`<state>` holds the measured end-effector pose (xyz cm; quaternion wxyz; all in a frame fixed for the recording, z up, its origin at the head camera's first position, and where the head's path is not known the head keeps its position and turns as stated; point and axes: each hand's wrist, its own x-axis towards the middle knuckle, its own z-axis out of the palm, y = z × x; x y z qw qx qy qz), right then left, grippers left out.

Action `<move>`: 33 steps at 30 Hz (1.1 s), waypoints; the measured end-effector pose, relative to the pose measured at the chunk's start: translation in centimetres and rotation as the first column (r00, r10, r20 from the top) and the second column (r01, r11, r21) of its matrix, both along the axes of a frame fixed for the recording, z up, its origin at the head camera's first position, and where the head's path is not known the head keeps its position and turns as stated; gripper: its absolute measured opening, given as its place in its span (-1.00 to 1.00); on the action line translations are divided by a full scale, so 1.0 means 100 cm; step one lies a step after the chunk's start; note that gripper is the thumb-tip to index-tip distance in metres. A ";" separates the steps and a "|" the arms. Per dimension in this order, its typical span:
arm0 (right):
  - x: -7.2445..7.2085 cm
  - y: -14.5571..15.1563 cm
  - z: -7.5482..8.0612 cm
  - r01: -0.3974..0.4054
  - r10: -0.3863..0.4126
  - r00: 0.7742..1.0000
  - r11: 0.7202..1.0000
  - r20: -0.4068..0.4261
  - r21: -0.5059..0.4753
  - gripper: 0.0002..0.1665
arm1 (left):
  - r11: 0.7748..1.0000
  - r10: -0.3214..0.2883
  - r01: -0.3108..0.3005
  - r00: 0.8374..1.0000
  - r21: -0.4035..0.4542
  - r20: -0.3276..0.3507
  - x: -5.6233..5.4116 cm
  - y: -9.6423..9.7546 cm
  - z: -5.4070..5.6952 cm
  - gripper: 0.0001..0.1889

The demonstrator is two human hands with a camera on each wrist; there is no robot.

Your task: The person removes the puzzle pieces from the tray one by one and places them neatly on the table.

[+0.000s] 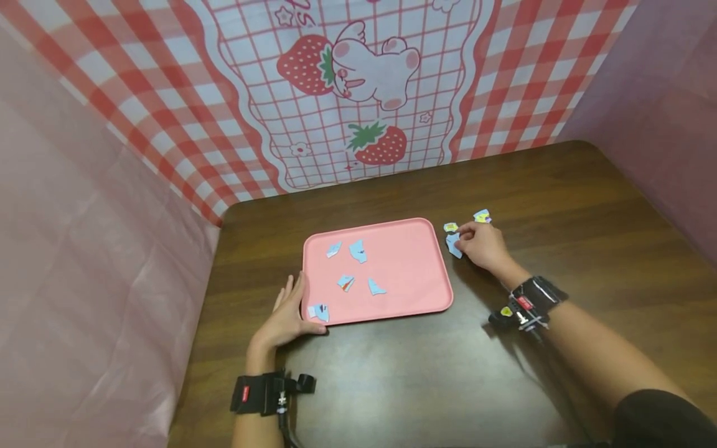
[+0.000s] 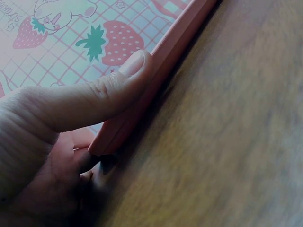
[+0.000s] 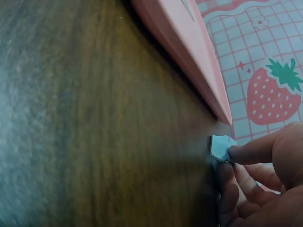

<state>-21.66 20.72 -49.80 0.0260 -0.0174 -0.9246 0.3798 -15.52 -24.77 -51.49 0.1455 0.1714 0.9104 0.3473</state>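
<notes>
1. Labels: two wrist straps, left strap [image 1: 254, 394] and right strap [image 1: 540, 298], each had one red tag; print too small to read.
2. Lettering [image 1: 303, 12] on the cloth [image 1: 437, 68] was cut off at the top edge of the head view; no full word legible. Cloth print there: two strawberries [image 1: 381, 146], one white animal [image 1: 375, 71].
3. Hands: well apart. Right hand [image 1: 486, 244] pinched one blue piece [image 1: 454, 246] by its edge, just off the right side of the tray [image 1: 406, 267].
4. Left hand [image 1: 287, 318] was spread around the tray's near-left corner: thumb against the near rim, fingers along the left side.
5. Tray: one, pink, on the wooden tabletop [image 1: 370, 379].
6. On tray: pieces at five spots, mostly light blue. Two in the far row, two in the middle, one spot at the near-left corner [image 1: 320, 312], could be two overlapping, can't tell. One middle piece [image 1: 346, 283] had a red mark.
7. Off tray, besides the held one: two. Small yellow piece [image 1: 450, 228] just beyond it; multicolour piece [image 1: 482, 216] farther right, beyond the right hand.
</notes>
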 end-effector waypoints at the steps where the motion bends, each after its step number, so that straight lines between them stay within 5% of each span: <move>1: 0.000 0.000 -0.001 0.001 -0.001 1.000 1.000 -0.008 0.011 -0.66 | 1.000 0.002 -0.002 1.000 0.002 0.001 0.000 0.000 0.000 0.47; 33: -0.004 -0.004 -0.006 0.026 -0.021 0.999 0.994 -0.050 0.102 -0.70 | 1.000 0.006 -0.006 1.000 0.011 0.009 0.001 0.000 0.001 0.47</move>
